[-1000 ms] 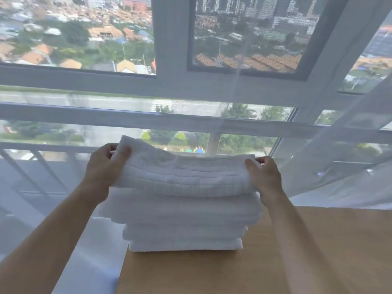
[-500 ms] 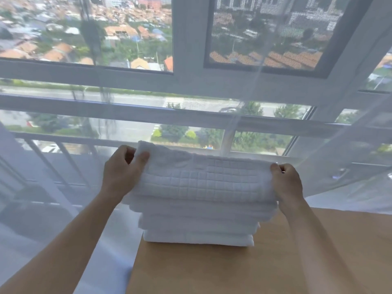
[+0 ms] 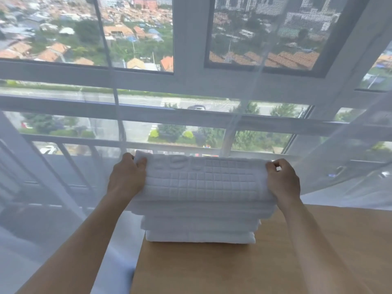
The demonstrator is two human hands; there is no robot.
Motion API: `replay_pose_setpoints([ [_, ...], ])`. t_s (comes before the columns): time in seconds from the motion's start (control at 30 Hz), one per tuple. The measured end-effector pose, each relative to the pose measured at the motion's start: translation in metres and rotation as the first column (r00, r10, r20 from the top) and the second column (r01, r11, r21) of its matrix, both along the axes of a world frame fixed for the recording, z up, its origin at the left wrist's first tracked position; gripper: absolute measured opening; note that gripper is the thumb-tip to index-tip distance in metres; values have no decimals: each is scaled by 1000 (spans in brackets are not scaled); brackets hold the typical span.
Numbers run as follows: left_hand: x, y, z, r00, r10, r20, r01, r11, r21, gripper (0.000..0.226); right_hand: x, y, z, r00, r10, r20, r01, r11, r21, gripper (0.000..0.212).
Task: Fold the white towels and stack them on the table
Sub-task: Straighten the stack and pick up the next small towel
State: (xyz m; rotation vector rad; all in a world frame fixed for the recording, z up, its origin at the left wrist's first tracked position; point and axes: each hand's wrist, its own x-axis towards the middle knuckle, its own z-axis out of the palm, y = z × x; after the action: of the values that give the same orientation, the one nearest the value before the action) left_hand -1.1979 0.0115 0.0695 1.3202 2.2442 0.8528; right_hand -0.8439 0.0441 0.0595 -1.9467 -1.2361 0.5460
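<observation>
A stack of folded white towels (image 3: 200,228) stands at the far left corner of the wooden table (image 3: 265,262). On top lies a folded white towel with a square grid weave (image 3: 203,181). My left hand (image 3: 127,179) grips its left end, thumb over the top edge. Its right end is held the same way by my right hand (image 3: 283,181). The top towel overhangs the narrower towels below it on both sides.
Behind the table hangs a sheer white curtain (image 3: 350,166) in front of a large window (image 3: 191,85) with a metal railing outside. The table's left edge runs just beside the stack; bare wood spreads to the right and toward me.
Both hands have lowered the top towel onto the stack and levelled it. The view has shifted so the stack sits further right and lower.
</observation>
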Motion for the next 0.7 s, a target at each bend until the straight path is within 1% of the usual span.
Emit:
replay_pose_setpoints([
  [0.07,1,-2,-3,999,34,-12,-34,999,21,35,-1,-2,-2,1000,5,-3,-4,999,50,21],
  [0.1,2,-4,-4,999,49,-17,-49,999,23,35,-1,-3,-4,1000,6,-6,-6,999,45,21],
  [0.2,5,-8,-11,997,44,-69,-46,998,-33,36,-2,-8,-8,1000,27,-13,-27,998,-62,22],
  [0.27,8,-4,-9,996,45,-72,-45,999,3,39,-1,-5,-7,1000,17,23,-15,996,-88,21],
  [0.33,12,0,-5,994,31,-106,-26,998,50,45,-2,-3,1,992,5,126,10,993,-120,16],
  [0.37,14,0,-3,987,12,-159,1,997,78,50,-3,-3,5,981,16,196,12,990,-143,20],
  [0.43,20,-2,-3,947,-35,-319,90,983,159,58,-6,-4,11,921,46,386,10,990,-144,34],
  [0.47,25,-2,-3,917,-76,-391,160,969,188,57,-11,-5,14,881,51,470,-3,995,-103,36],
  [0.5,33,-2,-2,886,-143,-441,247,950,189,54,-19,-5,18,859,70,507,-54,998,-45,36],
  [0.53,42,0,-1,853,-232,-468,344,924,168,49,-30,-6,21,849,127,513,-152,988,7,35],
  [0.6,62,6,1,779,-411,-474,511,854,99,44,-54,-7,24,809,320,493,-396,916,55,36],
  [0.63,71,9,0,748,-472,-467,563,824,69,43,-67,-7,24,769,415,486,-496,867,44,37],
  [0.7,79,16,-5,709,-539,-455,598,801,-18,46,-85,-7,16,652,561,510,-619,782,-70,44],
])
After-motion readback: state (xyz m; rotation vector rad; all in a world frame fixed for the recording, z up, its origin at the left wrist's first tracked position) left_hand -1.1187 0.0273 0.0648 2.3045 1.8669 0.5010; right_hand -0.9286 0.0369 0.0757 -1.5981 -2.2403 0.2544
